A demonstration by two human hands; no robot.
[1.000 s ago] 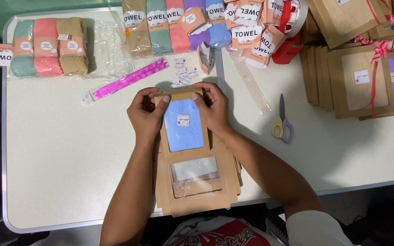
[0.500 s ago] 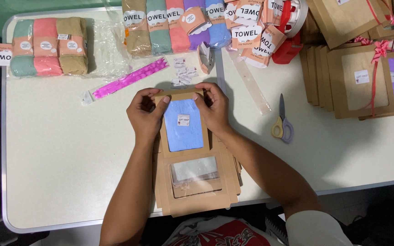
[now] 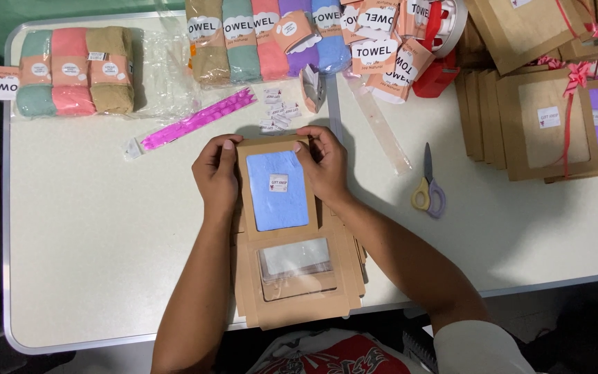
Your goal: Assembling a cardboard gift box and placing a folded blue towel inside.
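Head view: a brown card box with a clear window showing a blue towel lies near the middle of the white table's front edge, on a stack of flat window boxes. The left hand and right hand pinch its top corners, thumbs on the face. Judged light, thin-walled and easily creased; the window film would dent, so the card edges are the place to hold.

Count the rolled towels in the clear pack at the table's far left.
3, side by side: green towel, pink towel, tan towel. More may lie hidden underneath.
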